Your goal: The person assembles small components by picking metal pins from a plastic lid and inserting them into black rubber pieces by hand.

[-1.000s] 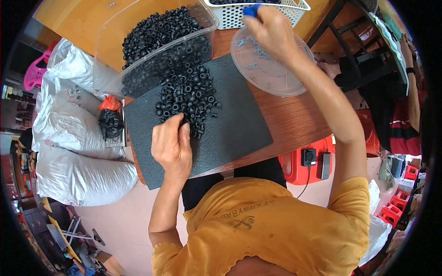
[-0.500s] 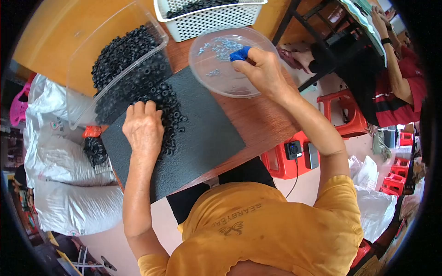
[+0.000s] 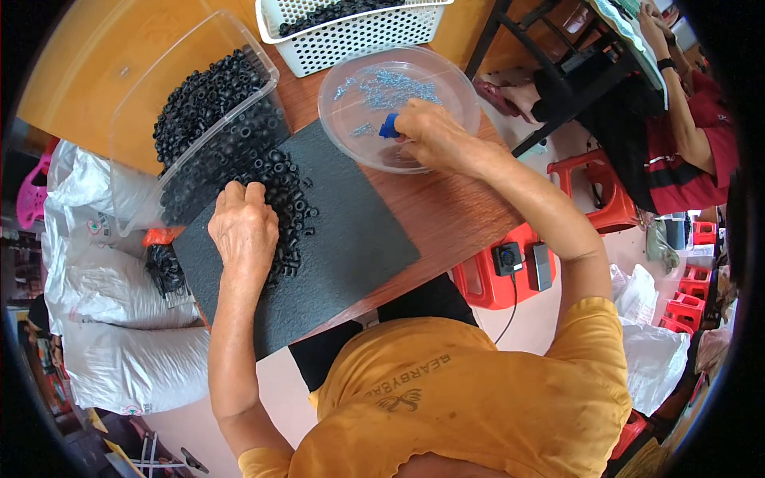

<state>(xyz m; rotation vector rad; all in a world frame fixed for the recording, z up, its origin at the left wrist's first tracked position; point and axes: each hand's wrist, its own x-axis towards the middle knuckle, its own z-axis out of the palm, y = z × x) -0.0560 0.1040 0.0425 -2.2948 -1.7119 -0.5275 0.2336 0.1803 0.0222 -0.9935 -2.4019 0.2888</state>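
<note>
My left hand (image 3: 245,227) rests at the left edge of a loose heap of small black ring-shaped pieces (image 3: 280,187) on a dark grey mat (image 3: 351,231). Its fingers are curled under, and what they hold, if anything, is hidden. Over the near part of a shallow round clear dish (image 3: 339,143), my right hand (image 3: 434,137) is closed, with a blue wrapping (image 3: 389,126) at a fingertip. Whatever lies between those fingers cannot be made out. Small silvery-blue metal pieces (image 3: 398,88) lie scattered in the dish, with a smaller cluster near the blue wrapping.
A clear plastic bin (image 3: 275,76) full of black pieces leans behind the mat. Beyond stands a white perforated basket (image 3: 358,40). White sacks (image 3: 135,366) stand at left. A red stool (image 3: 486,279) with black devices sits at right; another person (image 3: 693,151) sits farther right.
My right hand has come nearer and a little left within the dish, and its blue-wrapped fingertip now points lower. My left hand stays at the heap with fingers curled. The view has shifted slightly.
</note>
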